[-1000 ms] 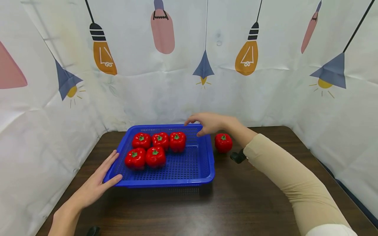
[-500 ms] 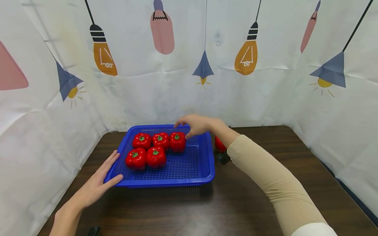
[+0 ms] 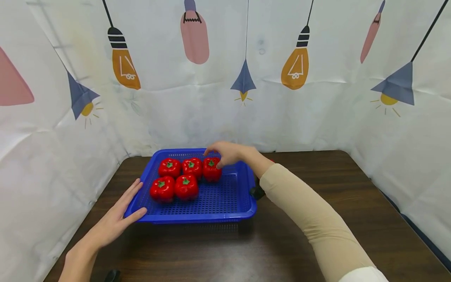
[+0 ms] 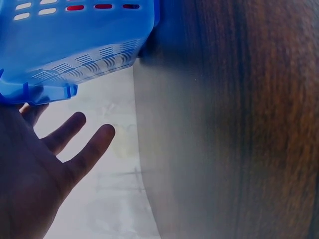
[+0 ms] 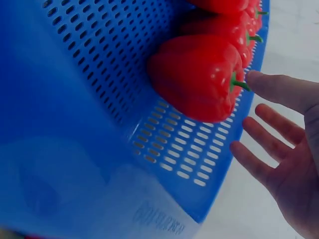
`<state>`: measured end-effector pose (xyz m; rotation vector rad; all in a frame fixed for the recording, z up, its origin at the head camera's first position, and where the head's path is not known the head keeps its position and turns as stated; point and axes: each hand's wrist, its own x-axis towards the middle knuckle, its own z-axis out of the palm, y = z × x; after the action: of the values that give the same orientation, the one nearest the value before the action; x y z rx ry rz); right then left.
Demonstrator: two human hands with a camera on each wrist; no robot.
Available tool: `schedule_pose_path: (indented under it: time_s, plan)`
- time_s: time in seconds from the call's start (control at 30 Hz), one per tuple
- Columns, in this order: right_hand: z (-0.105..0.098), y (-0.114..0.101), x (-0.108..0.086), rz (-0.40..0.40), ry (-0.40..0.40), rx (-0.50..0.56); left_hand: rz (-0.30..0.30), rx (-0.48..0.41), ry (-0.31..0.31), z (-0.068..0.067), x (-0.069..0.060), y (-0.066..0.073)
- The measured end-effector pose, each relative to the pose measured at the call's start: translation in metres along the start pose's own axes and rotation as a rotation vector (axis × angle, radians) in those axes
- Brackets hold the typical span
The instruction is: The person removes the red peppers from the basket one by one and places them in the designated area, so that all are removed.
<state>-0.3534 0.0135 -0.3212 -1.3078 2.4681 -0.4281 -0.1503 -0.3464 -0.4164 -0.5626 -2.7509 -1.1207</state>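
Note:
Five red peppers, among them the back-right pepper (image 3: 211, 170), sit in a blue basket (image 3: 225, 217), three behind and two in front. My left hand (image 3: 112, 221) rests against the basket's left edge, fingers spread; in the left wrist view the hand (image 4: 45, 159) lies beside the basket's underside (image 4: 75, 45). Over the basket's back edge, my right hand (image 3: 229, 152) is beside the back-right pepper, thumb near its stem. The right wrist view shows this hand (image 5: 289, 164) with fingers extended beyond the rim and the pepper (image 5: 197, 77) not gripped.
A brown table (image 3: 317, 203) carries the basket. Another red pepper, to the right of the basket, is almost wholly hidden behind my right forearm. Behind stands a white sheet (image 3: 169, 117) printed with lamps.
My right hand has moved left from the basket's back-right corner to the back-right pepper, its forearm now covering the pepper outside. My left hand and the basket have stayed in place.

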Motion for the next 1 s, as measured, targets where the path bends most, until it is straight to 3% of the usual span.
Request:
schedule_pose_path:
  time_s: [0.73,1.0]
  plan:
    - [0.010,-0.010,0.027,0.066,-0.128,-0.214,0.000,-0.011,-0.010,-0.001,0.001,-0.002]
    - [0.013,-0.014,0.030,0.108,-0.146,-0.227,0.003,0.004,0.000,0.001,0.001,-0.001]
